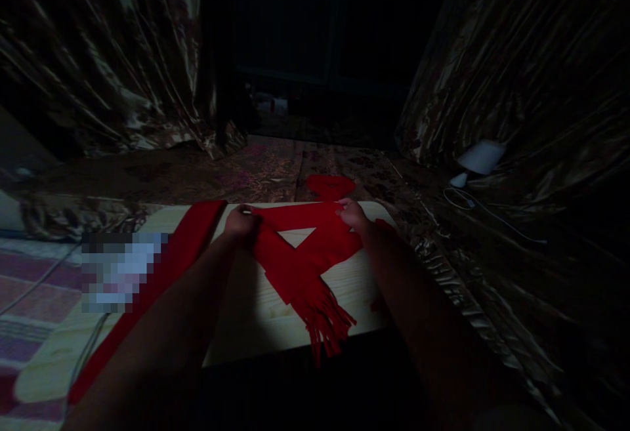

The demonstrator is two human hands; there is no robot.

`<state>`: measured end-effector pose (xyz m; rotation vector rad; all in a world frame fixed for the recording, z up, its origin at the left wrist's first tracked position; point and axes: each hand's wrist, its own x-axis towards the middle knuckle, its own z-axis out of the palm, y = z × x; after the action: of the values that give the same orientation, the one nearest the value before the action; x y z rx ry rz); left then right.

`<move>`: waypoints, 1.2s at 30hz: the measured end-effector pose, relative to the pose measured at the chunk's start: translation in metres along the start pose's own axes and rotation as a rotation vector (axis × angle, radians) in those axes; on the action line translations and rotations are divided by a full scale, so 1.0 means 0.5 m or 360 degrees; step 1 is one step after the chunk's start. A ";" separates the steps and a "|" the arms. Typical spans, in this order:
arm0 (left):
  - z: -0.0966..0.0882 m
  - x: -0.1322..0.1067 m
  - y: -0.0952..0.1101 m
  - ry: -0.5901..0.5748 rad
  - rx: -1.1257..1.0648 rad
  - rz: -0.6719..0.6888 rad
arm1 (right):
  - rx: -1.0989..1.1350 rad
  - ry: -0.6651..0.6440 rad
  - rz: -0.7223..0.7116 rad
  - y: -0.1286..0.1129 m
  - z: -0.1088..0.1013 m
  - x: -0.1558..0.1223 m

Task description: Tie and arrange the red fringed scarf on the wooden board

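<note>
A red scarf [300, 260] with a fringed end lies on a pale wooden board [246, 332], folded so that a triangle of bare wood shows in its middle. My left hand [241, 222] pinches the scarf at the upper left corner. At the upper right corner my right hand [353, 216] grips it between thumb and fingers. The fringe hangs toward the board's near edge. Beside my left forearm runs a long red strip of cloth [191, 234]; whether it joins the scarf is hidden.
Another red cloth piece [329, 186] lies beyond the board on patterned fabric [266, 168]. A small white lamp [482, 157] with a cable stands at right. Curtains [162, 90] hang on both sides. A cable [88, 352] crosses the board's left part, near a blurred-out item [121, 273].
</note>
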<state>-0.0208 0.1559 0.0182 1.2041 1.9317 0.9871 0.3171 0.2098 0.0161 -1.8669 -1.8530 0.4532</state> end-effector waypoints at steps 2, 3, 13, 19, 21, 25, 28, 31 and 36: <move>0.001 -0.010 0.002 0.0098 0.0134 0.0106 | -0.0102 0.0037 0.0011 -0.009 -0.001 -0.009; 0.004 -0.017 0.005 0.0165 0.0261 0.0255 | -0.0185 0.0085 -0.0032 -0.015 -0.001 -0.018; 0.058 -0.071 -0.008 -0.0406 0.1502 0.0981 | -0.0683 -0.0302 -0.0607 -0.051 0.041 -0.116; 0.052 -0.079 -0.018 -0.0366 0.1434 0.0979 | -0.0597 -0.0234 -0.0689 -0.077 0.028 -0.145; 0.052 -0.094 -0.019 -0.0305 0.1377 0.1064 | -0.0472 -0.0184 -0.0880 -0.104 0.024 -0.167; 0.057 -0.120 -0.031 -0.0351 0.1385 0.1106 | -0.0337 -0.0446 -0.1213 -0.151 0.029 -0.213; 0.060 -0.122 -0.039 -0.0410 0.1432 0.0978 | -0.0446 -0.0528 -0.1279 -0.169 0.028 -0.235; 0.059 -0.115 -0.039 -0.0445 0.1432 0.0967 | -0.0570 -0.0596 -0.1220 -0.176 0.012 -0.247; 0.057 -0.108 -0.036 -0.0443 0.1428 0.0978 | -0.0670 -0.0734 -0.1128 -0.175 -0.018 -0.255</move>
<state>0.0144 0.1082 -0.0045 2.3841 1.8306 0.1179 0.2442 0.0804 0.0591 -1.2306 -2.9291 0.2592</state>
